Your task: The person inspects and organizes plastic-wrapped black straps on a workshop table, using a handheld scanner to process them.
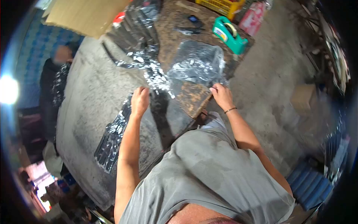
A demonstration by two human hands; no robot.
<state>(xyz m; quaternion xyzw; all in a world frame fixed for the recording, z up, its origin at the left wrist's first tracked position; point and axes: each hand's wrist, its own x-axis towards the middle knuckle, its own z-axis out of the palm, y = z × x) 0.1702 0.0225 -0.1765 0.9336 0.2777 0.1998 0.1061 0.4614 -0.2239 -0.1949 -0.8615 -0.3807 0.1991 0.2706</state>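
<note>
My right hand pinches the lower right corner of a clear plastic bag spread over the brown worn board. My left hand is closed above the grey tabletop, and what its fingers hold, if anything, is too small to see. Beside and below that hand lies a bundle of black strips in shiny clear wrap. Further up, a larger pile of black strips, partly in glossy plastic, reaches down between the two hands.
A green tape dispenser sits at the board's right edge, near a yellow crate. Dark tools lie on the board. Cardboard covers the upper left. Another person is at the left. A blue slatted seat stands lower right.
</note>
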